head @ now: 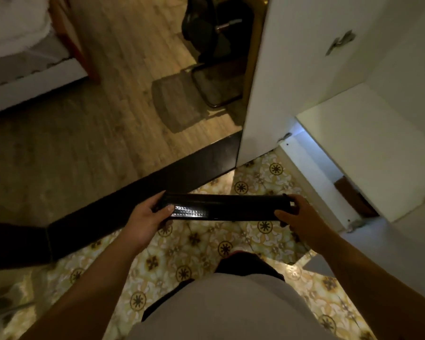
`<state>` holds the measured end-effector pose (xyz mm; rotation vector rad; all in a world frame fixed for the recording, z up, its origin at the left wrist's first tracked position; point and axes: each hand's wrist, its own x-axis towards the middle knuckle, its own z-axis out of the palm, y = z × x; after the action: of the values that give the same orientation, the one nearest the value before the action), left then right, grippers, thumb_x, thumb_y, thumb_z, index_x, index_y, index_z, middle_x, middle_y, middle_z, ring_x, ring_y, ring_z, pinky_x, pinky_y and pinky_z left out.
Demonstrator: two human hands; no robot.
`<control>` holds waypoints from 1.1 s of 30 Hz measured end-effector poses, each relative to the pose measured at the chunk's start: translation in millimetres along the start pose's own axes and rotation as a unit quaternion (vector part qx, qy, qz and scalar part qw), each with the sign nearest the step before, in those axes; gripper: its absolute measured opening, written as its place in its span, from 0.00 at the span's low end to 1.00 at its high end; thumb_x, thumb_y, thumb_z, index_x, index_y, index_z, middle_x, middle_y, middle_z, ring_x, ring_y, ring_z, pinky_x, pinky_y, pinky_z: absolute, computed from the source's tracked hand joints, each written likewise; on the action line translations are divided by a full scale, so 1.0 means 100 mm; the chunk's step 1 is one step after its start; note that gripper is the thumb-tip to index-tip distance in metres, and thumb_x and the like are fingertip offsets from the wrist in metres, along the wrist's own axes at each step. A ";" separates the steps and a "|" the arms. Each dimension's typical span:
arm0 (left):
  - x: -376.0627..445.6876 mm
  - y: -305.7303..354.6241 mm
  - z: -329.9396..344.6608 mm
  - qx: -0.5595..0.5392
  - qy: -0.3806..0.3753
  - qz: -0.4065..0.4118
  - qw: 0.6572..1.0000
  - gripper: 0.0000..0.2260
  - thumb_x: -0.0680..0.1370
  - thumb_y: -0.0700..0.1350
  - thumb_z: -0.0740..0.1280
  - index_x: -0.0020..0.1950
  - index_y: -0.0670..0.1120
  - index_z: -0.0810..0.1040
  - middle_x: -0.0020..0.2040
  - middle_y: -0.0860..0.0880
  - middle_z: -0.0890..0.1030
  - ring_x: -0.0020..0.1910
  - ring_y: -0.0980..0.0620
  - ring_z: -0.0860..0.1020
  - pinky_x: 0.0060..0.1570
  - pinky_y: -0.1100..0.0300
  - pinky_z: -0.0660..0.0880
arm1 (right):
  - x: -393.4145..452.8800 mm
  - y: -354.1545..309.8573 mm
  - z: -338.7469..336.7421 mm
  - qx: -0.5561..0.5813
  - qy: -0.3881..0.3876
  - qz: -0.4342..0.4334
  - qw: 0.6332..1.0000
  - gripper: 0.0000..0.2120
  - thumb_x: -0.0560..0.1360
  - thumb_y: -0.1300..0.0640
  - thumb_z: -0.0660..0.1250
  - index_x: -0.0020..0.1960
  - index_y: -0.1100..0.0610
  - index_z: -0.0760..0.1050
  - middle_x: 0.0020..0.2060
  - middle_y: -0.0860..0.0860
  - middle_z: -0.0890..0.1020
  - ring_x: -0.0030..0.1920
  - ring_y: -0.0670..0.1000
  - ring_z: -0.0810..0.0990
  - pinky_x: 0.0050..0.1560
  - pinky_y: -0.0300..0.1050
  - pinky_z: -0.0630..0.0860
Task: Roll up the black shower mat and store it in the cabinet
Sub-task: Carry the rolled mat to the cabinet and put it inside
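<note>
The room is dim and the picture soft with blur, so the dark shapes beyond the doorway at the top cannot be made out. The far side of the black shower mat (221,207) is lost in shadow; only a dotted, glossy patch near its left end reads clearly. The mat is rolled into a long, narrow bundle and held level in the air, above the patterned tile floor (196,251). The left hand (147,217) forms a closed grip on its left end, thumb on top. The right hand (297,214) grips the right end, fingers curled over it. A black threshold strip (142,192) separates the tiles from a wood-look floor (84,133). To the right stands a white cabinet (304,69), its lower door (368,148) swung open. A bed corner (22,69) is cut off at upper left.
</note>
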<state>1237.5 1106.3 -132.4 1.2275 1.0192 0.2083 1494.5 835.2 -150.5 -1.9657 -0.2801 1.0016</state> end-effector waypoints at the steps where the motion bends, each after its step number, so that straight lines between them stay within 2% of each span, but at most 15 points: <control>1: 0.14 0.07 0.09 0.006 -0.014 -0.007 1.000 0.19 0.76 0.39 0.69 0.66 0.50 0.75 0.56 0.46 0.81 0.49 0.52 0.83 0.45 0.57 0.80 | 0.06 0.00 -0.10 0.007 0.011 0.000 1.000 0.23 0.73 0.59 0.72 0.65 0.55 0.69 0.45 0.57 0.81 0.29 0.43 0.79 0.24 0.31 0.71; 5: 0.65 0.37 0.44 0.025 -0.081 -0.032 0.996 0.23 0.77 0.39 0.68 0.72 0.46 0.71 0.63 0.42 0.78 0.60 0.42 0.79 0.61 0.43 0.75 | 0.19 0.00 -0.42 0.040 0.063 -0.006 0.997 0.21 0.72 0.61 0.72 0.62 0.57 0.70 0.44 0.53 0.80 0.30 0.43 0.81 0.28 0.33 0.74; 8: 0.96 0.59 0.71 0.049 -0.132 -0.035 0.989 0.22 0.77 0.39 0.68 0.71 0.45 0.71 0.63 0.40 0.78 0.61 0.39 0.78 0.64 0.38 0.71 | 0.20 0.01 -0.61 0.070 0.110 0.014 0.991 0.22 0.71 0.59 0.74 0.62 0.55 0.70 0.46 0.53 0.80 0.30 0.43 0.81 0.28 0.34 0.74; 12: 1.32 0.88 1.15 0.104 -0.188 -0.023 0.976 0.22 0.77 0.39 0.68 0.71 0.45 0.71 0.61 0.42 0.80 0.59 0.42 0.80 0.62 0.41 0.74 | 0.12 0.07 -0.80 0.107 0.159 0.044 0.980 0.21 0.73 0.55 0.72 0.62 0.50 0.69 0.47 0.51 0.81 0.35 0.47 0.82 0.29 0.36 0.74; 15: 1.57 1.07 1.47 0.136 -0.253 -0.011 0.958 0.20 0.77 0.40 0.68 0.68 0.46 0.74 0.59 0.43 0.82 0.57 0.45 0.81 0.58 0.46 0.77 | 0.04 0.13 -0.87 0.138 0.204 0.057 0.967 0.20 0.74 0.56 0.71 0.63 0.51 0.70 0.46 0.53 0.81 0.36 0.46 0.81 0.29 0.34 0.73; 18: 1.80 1.27 1.78 0.199 -0.312 0.045 0.928 0.11 0.76 0.42 0.70 0.55 0.55 0.83 0.50 0.48 0.85 0.50 0.46 0.83 0.46 0.55 0.81 | -0.02 0.16 -0.87 0.181 0.247 0.062 0.950 0.20 0.74 0.58 0.71 0.63 0.54 0.69 0.47 0.55 0.81 0.35 0.43 0.82 0.29 0.32 0.73; 20: 1.97 1.39 1.96 0.245 -0.322 0.089 0.910 0.11 0.76 0.41 0.70 0.50 0.58 0.83 0.46 0.52 0.86 0.47 0.49 0.84 0.44 0.57 0.80 | -0.05 0.13 -0.83 0.210 0.279 0.064 0.935 0.19 0.74 0.60 0.70 0.63 0.57 0.70 0.46 0.57 0.80 0.34 0.41 0.81 0.29 0.32 0.73; 24: 2.22 1.64 2.26 0.242 -0.405 0.099 0.876 0.14 0.77 0.39 0.68 0.52 0.60 0.82 0.48 0.58 0.85 0.48 0.58 0.83 0.40 0.69 0.77 | -0.06 0.01 -0.74 0.254 0.336 0.067 0.905 0.17 0.74 0.61 0.70 0.62 0.57 0.70 0.48 0.59 0.79 0.37 0.46 0.80 0.30 0.33 0.73; 29: 2.59 1.84 2.54 0.242 -0.448 0.045 0.860 0.13 0.77 0.39 0.68 0.53 0.57 0.80 0.51 0.53 0.84 0.48 0.56 0.83 0.40 0.64 0.79 | 0.03 -0.10 -0.58 0.270 0.393 0.078 0.876 0.21 0.75 0.60 0.69 0.65 0.58 0.69 0.51 0.59 0.79 0.39 0.48 0.79 0.30 0.33 0.73; 33: 2.76 1.93 2.69 0.242 -0.458 0.017 0.855 0.13 0.77 0.38 0.68 0.50 0.57 0.81 0.48 0.54 0.84 0.45 0.56 0.84 0.39 0.63 0.79 | 0.08 -0.14 -0.45 0.270 0.433 0.085 0.856 0.20 0.75 0.57 0.70 0.64 0.55 0.70 0.50 0.57 0.80 0.38 0.47 0.81 0.31 0.33 0.73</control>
<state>1663.6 1170.8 -121.3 1.5524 0.1938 -0.6114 1535.7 820.0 -130.6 -1.7161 0.6266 0.1633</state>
